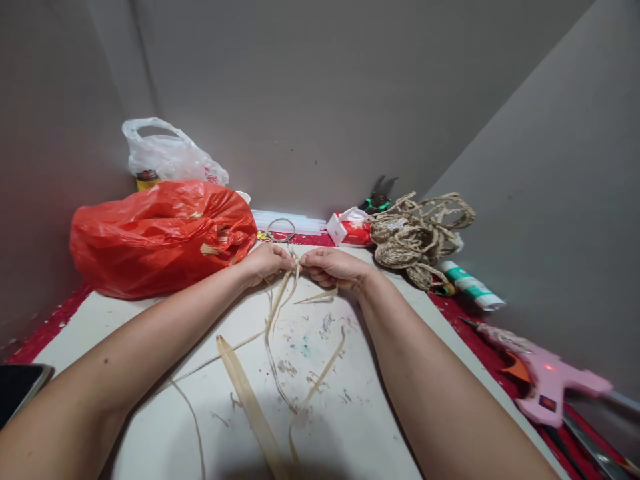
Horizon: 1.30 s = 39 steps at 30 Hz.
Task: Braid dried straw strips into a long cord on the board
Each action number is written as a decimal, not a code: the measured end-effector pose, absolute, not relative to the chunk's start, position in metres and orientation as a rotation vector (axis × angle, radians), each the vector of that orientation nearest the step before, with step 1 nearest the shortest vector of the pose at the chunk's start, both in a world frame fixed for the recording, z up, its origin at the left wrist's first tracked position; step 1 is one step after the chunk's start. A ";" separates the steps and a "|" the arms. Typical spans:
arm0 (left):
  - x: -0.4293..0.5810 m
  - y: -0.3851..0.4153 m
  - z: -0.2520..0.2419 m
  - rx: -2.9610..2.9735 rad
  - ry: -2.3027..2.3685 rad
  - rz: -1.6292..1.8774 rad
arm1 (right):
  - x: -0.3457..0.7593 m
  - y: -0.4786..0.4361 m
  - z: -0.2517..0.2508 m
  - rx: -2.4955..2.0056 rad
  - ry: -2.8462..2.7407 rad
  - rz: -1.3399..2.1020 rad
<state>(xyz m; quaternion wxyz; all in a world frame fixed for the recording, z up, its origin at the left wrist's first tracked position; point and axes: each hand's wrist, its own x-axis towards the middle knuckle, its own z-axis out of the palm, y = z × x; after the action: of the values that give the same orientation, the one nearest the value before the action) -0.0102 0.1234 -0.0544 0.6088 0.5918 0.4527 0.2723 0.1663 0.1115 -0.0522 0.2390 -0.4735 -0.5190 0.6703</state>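
My left hand [267,261] and my right hand [331,267] meet at the far middle of a white board [350,413], both with fingers pinched closed on pale straw strips [278,303]. The strips hang from between the two hands and trail toward me over the board. More loose strips [250,393] lie flat on the board nearer to me. A small twisted loop of the same fibre [281,229] stands just beyond my hands.
A red plastic bag [160,237] and a white plastic bag [167,155] sit at the back left. At the right lie a coil of braided rope [417,233], a red tissue pack [350,230], pliers [379,195], a white tube [473,285] and a pink glue gun [553,380]. Grey walls close in behind.
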 end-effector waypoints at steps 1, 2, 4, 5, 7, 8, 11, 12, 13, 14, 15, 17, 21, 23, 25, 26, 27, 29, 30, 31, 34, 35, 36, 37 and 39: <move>-0.010 0.123 -0.054 1.374 1.052 0.632 | 0.167 0.112 -0.053 -1.299 -1.428 1.831; -0.009 0.122 -0.054 1.379 1.055 0.635 | 0.168 0.112 -0.054 -1.300 -1.434 1.829; -0.009 0.121 -0.055 1.387 1.054 0.641 | 0.169 0.113 -0.056 -1.305 -1.446 1.824; -0.008 0.121 -0.055 1.393 1.051 0.641 | 0.169 0.113 -0.056 -1.310 -1.452 1.819; -0.008 0.122 -0.058 1.425 1.057 0.643 | 0.169 0.112 -0.056 -1.323 -1.459 1.810; -0.008 0.122 -0.059 1.456 1.066 0.653 | 0.168 0.112 -0.055 -1.327 -1.461 1.809; -0.009 0.125 -0.062 1.569 1.102 0.689 | 0.166 0.111 -0.053 -1.325 -1.454 1.817; -0.010 0.126 -0.063 1.595 1.107 0.692 | 0.166 0.111 -0.053 -1.325 -1.450 1.820; -0.012 0.127 -0.063 1.612 1.107 0.684 | 0.166 0.111 -0.053 -1.326 -1.445 1.822; -0.013 0.128 -0.062 1.620 1.108 0.662 | 0.166 0.111 -0.053 -1.325 -1.442 1.823; -0.015 0.128 -0.061 1.622 1.109 0.634 | 0.166 0.111 -0.053 -1.323 -1.439 1.823; -0.018 0.129 -0.057 1.611 1.125 0.582 | 0.166 0.111 -0.053 -1.320 -1.438 1.828; -0.020 0.129 -0.049 1.591 1.133 0.556 | 0.165 0.110 -0.052 -1.332 -1.439 1.822; -0.020 0.129 -0.048 1.609 1.135 0.573 | 0.164 0.110 -0.051 -1.330 -1.440 1.814; -0.019 0.129 -0.049 1.656 1.168 0.601 | 0.163 0.109 -0.049 -1.318 -1.449 1.817; -0.019 0.130 -0.049 1.698 1.200 0.616 | 0.163 0.109 -0.049 -1.312 -1.451 1.817; -0.019 0.130 -0.050 1.757 1.244 0.646 | 0.162 0.109 -0.049 -1.312 -1.450 1.813; -0.018 0.128 -0.049 1.943 1.344 0.789 | 0.161 0.109 -0.048 -1.318 -1.444 1.800; -0.017 0.126 -0.048 2.056 1.385 0.898 | 0.161 0.109 -0.048 -1.319 -1.442 1.797; -0.015 0.122 -0.046 2.163 1.405 1.009 | 0.161 0.109 -0.049 -1.318 -1.442 1.796; -0.006 0.100 -0.037 2.352 1.297 1.078 | 0.161 0.109 -0.050 -1.305 -1.440 1.774; -0.001 0.090 -0.035 2.356 1.225 0.981 | 0.161 0.108 -0.050 -1.308 -1.434 1.747; 0.003 0.078 -0.033 2.349 1.138 0.848 | 0.161 0.108 -0.050 -1.313 -1.427 1.717; 0.008 0.066 -0.033 2.336 1.066 0.733 | 0.161 0.108 -0.050 -1.319 -1.423 1.704; 0.016 0.043 -0.035 2.356 0.918 0.542 | 0.160 0.107 -0.048 -1.333 -1.417 1.726</move>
<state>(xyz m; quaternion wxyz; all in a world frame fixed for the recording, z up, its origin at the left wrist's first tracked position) 0.0161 0.0434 -0.0349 0.2743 0.8761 0.3415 0.2014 0.1604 0.1074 -0.0484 0.2673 -0.4939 -0.5250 0.6395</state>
